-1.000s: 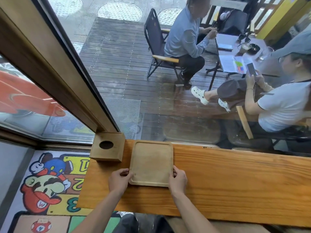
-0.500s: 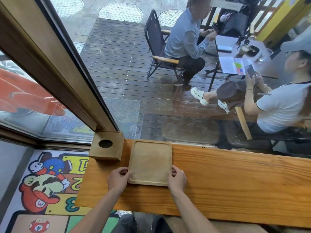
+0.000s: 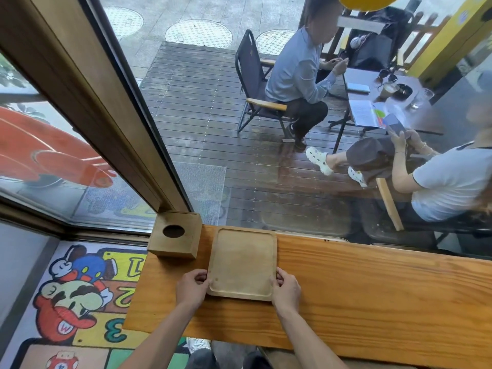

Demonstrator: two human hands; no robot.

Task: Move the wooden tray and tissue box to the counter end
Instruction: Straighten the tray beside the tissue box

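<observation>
The tray point(image 3: 241, 265) is lying flat on the counter point(image 3: 372, 296) near its left end, just beside the tissue box point(image 3: 175, 238), which is sitting at the corner against the window frame point(image 3: 87, 102). The left hand point(image 3: 191, 288) is gripping the tray's near-left edge, fingers curled together onto the rim. The right hand point(image 3: 286, 288) is gripping the near-right edge the same way, thumb on top. Whether the fingertips are reaching under the tray is hard to tell from this angle. Both forearms are stretching over the counter's near edge.
</observation>
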